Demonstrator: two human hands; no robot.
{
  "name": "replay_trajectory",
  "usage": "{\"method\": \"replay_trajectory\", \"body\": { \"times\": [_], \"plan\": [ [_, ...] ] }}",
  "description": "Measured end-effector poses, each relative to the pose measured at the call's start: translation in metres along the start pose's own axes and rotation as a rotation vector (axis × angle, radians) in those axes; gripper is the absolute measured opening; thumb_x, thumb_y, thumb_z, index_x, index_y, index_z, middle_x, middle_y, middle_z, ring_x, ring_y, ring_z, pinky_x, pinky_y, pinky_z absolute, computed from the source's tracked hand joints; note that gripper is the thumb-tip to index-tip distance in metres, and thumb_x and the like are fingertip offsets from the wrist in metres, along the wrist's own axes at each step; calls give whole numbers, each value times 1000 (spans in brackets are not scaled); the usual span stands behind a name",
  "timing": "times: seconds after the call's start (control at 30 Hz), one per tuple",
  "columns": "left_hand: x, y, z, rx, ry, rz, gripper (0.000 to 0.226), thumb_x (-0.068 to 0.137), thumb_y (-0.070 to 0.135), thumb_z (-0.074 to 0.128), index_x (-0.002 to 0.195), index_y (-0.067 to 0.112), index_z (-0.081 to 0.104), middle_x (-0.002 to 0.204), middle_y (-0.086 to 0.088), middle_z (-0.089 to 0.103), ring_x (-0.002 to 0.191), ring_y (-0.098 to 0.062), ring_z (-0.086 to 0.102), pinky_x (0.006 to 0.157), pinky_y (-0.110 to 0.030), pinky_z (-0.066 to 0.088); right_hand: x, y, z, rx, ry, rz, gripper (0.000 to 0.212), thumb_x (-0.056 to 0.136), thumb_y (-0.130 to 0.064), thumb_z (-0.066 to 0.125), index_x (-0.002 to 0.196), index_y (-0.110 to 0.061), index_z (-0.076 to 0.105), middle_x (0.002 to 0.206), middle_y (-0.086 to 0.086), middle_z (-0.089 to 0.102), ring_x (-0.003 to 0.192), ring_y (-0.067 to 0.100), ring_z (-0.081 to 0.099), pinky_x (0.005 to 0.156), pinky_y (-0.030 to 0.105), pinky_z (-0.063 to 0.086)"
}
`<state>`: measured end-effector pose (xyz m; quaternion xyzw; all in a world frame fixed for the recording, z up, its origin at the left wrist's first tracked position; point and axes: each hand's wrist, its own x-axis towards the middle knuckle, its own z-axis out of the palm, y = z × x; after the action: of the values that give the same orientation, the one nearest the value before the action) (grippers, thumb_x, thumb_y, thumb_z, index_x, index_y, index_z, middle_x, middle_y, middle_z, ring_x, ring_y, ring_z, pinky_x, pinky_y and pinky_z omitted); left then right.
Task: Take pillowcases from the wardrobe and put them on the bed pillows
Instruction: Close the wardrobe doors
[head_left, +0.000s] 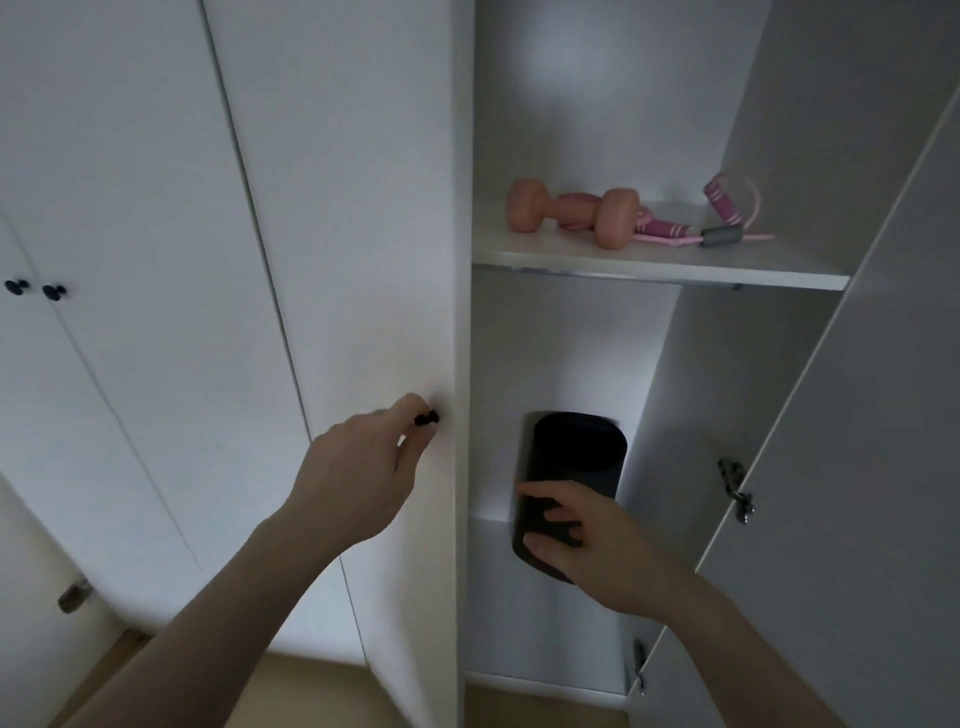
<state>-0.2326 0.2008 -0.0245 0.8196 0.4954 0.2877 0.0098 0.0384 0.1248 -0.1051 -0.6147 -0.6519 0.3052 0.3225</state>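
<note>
From the head camera, a white wardrobe (332, 208) fills the scene, with its right-hand compartment standing open. On the upper shelf (660, 260) of that compartment lie a peach-pink dumbbell (571, 210) and, just beside it and partly behind it, a pink skipping rope (727, 218) with a grey sleeve on one handle. In the lower compartment a dark, rounded object (569, 467) stands against the back wall; what it is cannot be told. No pillowcases can be made out in either open compartment.

The left hand (358, 467) reaches to the closed door left of the open compartment, its fingertips pinched on the small black knob (428, 417) near that door's right edge. The right hand (597, 540) is inside the lower compartment, fingers spread and resting on the lower front of the dark object, touching it rather than clenched round it.

The open door (857, 467) swings out at the right, with metal hinges (737, 491) showing on its inner edge. Further left, two more closed doors carry a pair of black knobs (34, 288) set close together. A strip of tan floor (322, 691) shows below, and a metal fitting (75, 595) sits low at the left.
</note>
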Motion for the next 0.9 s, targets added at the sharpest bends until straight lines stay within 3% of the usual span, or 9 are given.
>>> {"method": "replay_trajectory", "body": {
  "times": [0.2,0.37,0.47,0.53,0.73,0.9],
  "plan": [
    [73,27,39,36,-49,39,16,105,44,43,109,35,54,102,14,74,78,-23,65,67,-37,52,-8,12,-26,-2,80,34,56,75,-71,63,129,-68,49,126,-38,55,119,-19,51,96,13,45],
    [114,39,60,44,-49,29,13,101,41,49,108,35,58,88,9,70,67,-23,54,60,-32,39,-10,27,-49,-12,154,72,51,90,-43,75,136,-53,55,124,-34,54,115,-22,50,84,-4,39],
    [130,42,68,84,-51,23,12,100,40,51,105,33,60,67,14,49,59,-20,46,55,-30,32,-4,32,-60,-19,172,71,51,91,-42,74,136,-52,54,125,-38,51,115,-22,50,84,-3,40],
    [141,44,72,110,-59,27,13,100,40,52,104,31,61,66,13,44,62,-23,48,58,-31,35,1,31,-65,-24,183,63,50,90,-46,73,134,-56,53,126,-41,51,116,-20,51,85,1,43],
    [173,54,82,195,-93,33,15,102,39,50,98,27,58,79,3,57,65,-24,50,56,-31,32,18,24,-74,-34,230,0,50,88,-48,71,134,-55,52,138,-40,46,121,-16,50,90,7,42],
    [198,59,89,223,-149,23,16,102,37,49,103,26,61,88,2,61,74,-25,55,66,-33,40,19,19,-82,-45,281,-40,54,80,-59,65,132,-58,51,139,-43,41,123,-15,49,92,8,43]
  ]
}}
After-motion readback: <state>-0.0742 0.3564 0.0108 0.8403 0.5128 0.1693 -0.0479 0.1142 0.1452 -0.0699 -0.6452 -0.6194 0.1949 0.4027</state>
